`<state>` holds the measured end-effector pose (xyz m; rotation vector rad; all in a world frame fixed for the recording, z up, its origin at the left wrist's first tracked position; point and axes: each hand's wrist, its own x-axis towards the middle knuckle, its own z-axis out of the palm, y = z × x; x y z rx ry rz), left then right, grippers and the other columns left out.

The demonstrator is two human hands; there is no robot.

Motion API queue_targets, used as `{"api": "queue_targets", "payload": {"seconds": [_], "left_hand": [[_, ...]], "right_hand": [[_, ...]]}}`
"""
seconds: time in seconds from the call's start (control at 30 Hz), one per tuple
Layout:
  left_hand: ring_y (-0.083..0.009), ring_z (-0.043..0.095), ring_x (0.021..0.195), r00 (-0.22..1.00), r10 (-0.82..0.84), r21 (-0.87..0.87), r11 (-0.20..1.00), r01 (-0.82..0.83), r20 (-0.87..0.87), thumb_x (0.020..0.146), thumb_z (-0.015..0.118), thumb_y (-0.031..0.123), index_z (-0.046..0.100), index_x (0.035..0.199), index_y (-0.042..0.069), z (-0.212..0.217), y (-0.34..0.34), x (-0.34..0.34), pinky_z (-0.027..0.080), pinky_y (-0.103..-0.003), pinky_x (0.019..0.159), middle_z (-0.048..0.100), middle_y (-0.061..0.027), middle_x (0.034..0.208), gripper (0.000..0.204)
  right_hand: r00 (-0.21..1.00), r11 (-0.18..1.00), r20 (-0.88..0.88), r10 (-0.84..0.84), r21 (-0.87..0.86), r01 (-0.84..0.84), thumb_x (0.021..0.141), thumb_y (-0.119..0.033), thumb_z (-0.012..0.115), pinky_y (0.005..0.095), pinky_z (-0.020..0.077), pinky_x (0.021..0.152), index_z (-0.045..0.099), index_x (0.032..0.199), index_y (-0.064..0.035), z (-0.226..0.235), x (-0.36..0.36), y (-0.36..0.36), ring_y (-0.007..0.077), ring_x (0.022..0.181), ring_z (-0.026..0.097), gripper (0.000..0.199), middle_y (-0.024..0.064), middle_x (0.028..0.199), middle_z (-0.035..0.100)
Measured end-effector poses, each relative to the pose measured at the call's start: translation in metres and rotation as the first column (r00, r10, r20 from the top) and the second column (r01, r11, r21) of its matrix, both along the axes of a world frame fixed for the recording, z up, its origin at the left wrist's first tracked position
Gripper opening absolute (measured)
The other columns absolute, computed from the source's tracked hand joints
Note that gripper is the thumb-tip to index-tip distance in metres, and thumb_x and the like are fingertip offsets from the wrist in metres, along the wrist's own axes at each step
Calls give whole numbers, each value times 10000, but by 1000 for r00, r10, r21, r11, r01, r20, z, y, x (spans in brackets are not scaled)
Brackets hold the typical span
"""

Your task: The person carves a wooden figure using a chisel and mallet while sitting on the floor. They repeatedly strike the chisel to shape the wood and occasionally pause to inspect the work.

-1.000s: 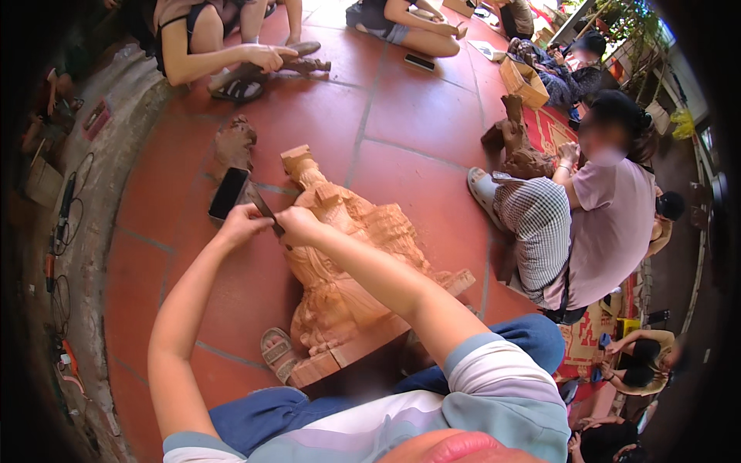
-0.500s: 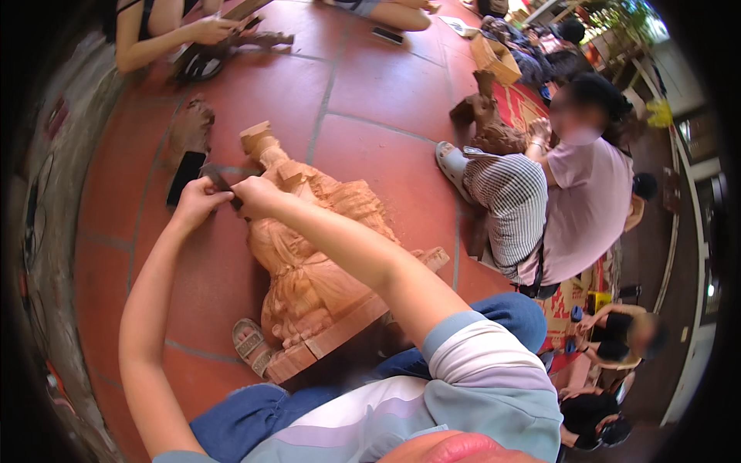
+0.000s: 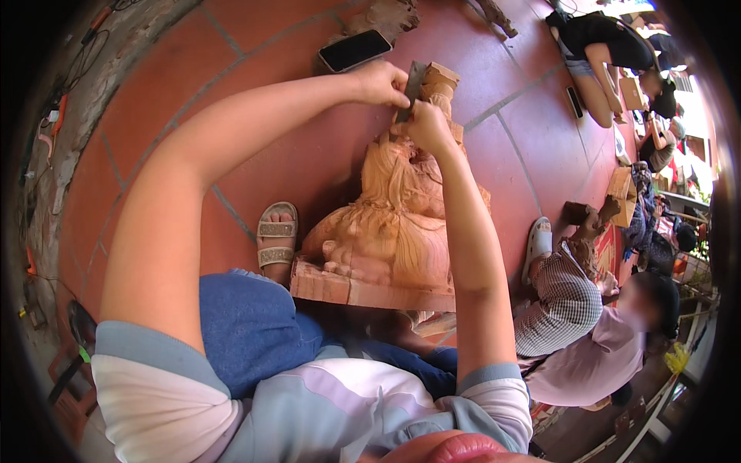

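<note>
A carved wooden figure (image 3: 397, 224) in orange-brown wood lies on the floor in front of me, its flat base towards me and its narrow end away. Near that far end, my left hand (image 3: 381, 83) pinches the side of a dark grey strip that looks like sandpaper (image 3: 415, 80). At the strip's lower end, my right hand (image 3: 431, 127) is closed round it. Both arms reach out over the figure, the right forearm covering part of its right side. Whether the strip touches the wood I cannot tell.
A black phone (image 3: 355, 51) lies on the red tiles beyond my left hand, beside a rough brown carving (image 3: 382, 21). My sandalled foot (image 3: 276, 239) rests left of the base. On the right, a person in checked trousers (image 3: 563, 301) sits by a dark wooden carving (image 3: 593, 231).
My view has turned, so the figure stands more upright in the picture. Both hands have shifted from beside the figure to its narrow far end, still holding the dark strip.
</note>
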<state>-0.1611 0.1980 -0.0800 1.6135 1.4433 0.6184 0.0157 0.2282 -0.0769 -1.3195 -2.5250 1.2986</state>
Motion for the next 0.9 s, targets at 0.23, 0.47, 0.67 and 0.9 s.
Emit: {"api": "queue_targets", "payload": {"seconds": [0.23, 0.47, 0.67, 0.9], "left_hand": [[-172, 615, 832, 995, -100, -20, 995, 99, -12, 709, 728, 169, 664, 927, 35, 0, 2, -6, 473, -306, 771, 670, -78, 880, 265], [-154, 588, 786, 999, -40, -78, 996, 41, 20, 679, 751, 175, 665, 913, 24, -16, 1, -26, 461, -290, 730, 652, -67, 846, 291], [-87, 532, 629, 994, 90, -86, 993, -85, 56, 686, 765, 191, 654, 848, 49, -9, 3, -21, 444, -237, 564, 601, -6, 735, 243], [-98, 545, 664, 983, 80, -158, 986, -54, 162, 701, 760, 202, 643, 862, 49, -26, -4, -20, 449, -252, 572, 610, -9, 755, 250]], "right_hand": [[951, 935, 221, 217, 233, -268, 628, -231, 767, 395, 497, 706, 656, 875, -71, -1, 1, -5, 291, 767, 641, 314, 141, 778, 658], [947, 921, 262, 185, 290, -260, 641, -244, 742, 406, 499, 742, 642, 866, -79, -8, -18, -16, 320, 853, 627, 296, 146, 841, 656], [974, 936, 224, -14, 347, -66, 637, -260, 740, 405, 500, 775, 645, 888, -91, -8, -30, -4, 311, 870, 632, 317, 144, 863, 662], [936, 946, 332, 121, 248, -210, 625, -302, 765, 396, 505, 767, 635, 941, -95, -2, -24, 0, 301, 873, 633, 399, 137, 878, 662]]}}
